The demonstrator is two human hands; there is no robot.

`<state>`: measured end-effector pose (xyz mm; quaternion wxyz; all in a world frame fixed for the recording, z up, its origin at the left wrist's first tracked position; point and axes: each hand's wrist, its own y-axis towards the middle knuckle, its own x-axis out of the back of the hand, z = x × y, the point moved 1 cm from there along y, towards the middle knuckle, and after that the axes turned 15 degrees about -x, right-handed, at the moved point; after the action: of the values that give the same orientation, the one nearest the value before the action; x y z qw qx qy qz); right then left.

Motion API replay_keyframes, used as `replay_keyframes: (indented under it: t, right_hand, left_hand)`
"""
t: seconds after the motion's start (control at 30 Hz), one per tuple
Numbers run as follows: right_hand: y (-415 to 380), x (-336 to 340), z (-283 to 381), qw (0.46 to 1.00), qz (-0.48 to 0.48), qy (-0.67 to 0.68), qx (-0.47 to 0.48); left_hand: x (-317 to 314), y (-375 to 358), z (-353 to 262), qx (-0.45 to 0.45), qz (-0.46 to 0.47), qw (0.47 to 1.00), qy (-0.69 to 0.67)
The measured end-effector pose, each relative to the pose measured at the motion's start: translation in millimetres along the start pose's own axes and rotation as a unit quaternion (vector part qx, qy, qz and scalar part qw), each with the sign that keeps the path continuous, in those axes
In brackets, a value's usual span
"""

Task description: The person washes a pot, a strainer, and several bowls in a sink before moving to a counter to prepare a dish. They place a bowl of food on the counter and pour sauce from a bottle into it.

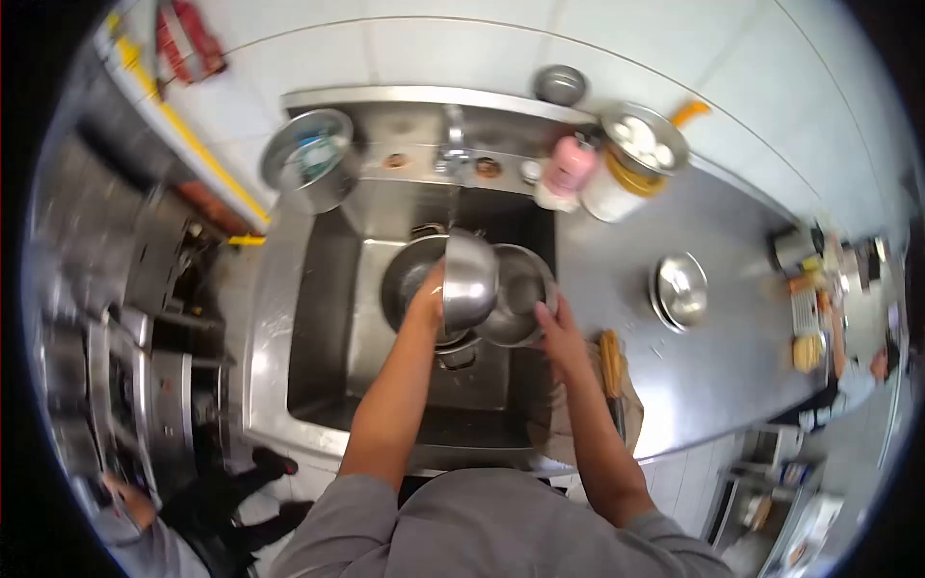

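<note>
Over the sink (371,337), my left hand (432,294) grips a metal bowl (470,281) turned on its side, its rounded bottom facing right. My right hand (559,332) is closed on the rim of a second metal bowl (522,299), whose inside faces up. The first bowl partly covers the second one. Below them, a large pot (397,289) with side handles (458,356) stands in the basin, mostly hidden by the bowls and my left hand. The faucet (455,140) is just beyond, with a thin stream of water seemingly falling toward the tilted bowl.
A metal pot (332,183) stands at the back left. Toward the right are a pink bottle (570,169), a strainer with white items (644,144), stacked bowls (682,291) and a cloth (631,400) with a brush (611,366). Other people (183,525) are at both sides.
</note>
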<state>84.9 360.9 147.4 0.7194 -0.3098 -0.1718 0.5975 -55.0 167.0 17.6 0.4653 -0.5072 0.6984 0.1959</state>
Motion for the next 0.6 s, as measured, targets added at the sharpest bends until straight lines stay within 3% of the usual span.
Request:
replay_keyframes:
  t: [0.03,0.1,0.17,0.23,0.3,0.33,0.4,0.47,0.5,0.57,0.6]
  right_hand:
    - [0.6,2.1,-2.2,0.999,-0.013,-0.027,0.034]
    - [5.4,5.3,-1.1,0.986,-0.026,-0.122,0.113]
    - [5.1,23.6,7.8,0.977,-0.093,-0.151,0.118]
    - [14.4,70.4,11.3,0.983,-0.176,-0.056,0.007]
    - [11.2,112.9,5.5,0.953,-0.248,0.097,0.147]
    - [-14.0,121.2,26.9,0.936,-0.278,0.175,0.123]
    - [-23.6,175.7,34.4,0.908,-0.322,0.224,0.148]
    - [-35.8,234.8,34.3,0.914,-0.305,0.211,0.168]
    - [-40.5,252.3,33.7,0.907,-0.297,0.241,0.177]
    - [-48.4,268.1,24.3,0.899,-0.289,0.27,0.188]
    - [-53.5,273.3,17.7,0.9,-0.296,0.267,0.175]
  left_hand:
    - [-63.4,-20.1,-3.4,-0.105,-0.094,0.947,0.288]
    - [-61.6,-19.3,18.9,-0.123,-0.104,0.953,0.258]
    - [-91.4,-32.7,20.6,-0.203,-0.059,0.923,0.322]
    - [-107.2,-35.2,12.5,-0.145,-0.006,0.954,0.261]
    - [-105.9,-37.8,-3.9,-0.044,0.076,0.987,0.137]
    - [-83.6,-28.4,-5.8,-0.079,0.024,0.976,0.204]
    - [-35.5,-12.3,-14.1,-0.118,-0.103,0.892,0.424]
    - [78.5,22.0,-1.7,-0.174,-0.155,0.792,0.564]
    - [87.3,14.8,-3.8,-0.174,-0.168,0.79,0.564]
    - [93.2,11.8,-2.6,-0.04,-0.258,0.583,0.769]
    - [106.6,13.4,0.4,-0.041,-0.261,0.584,0.767]
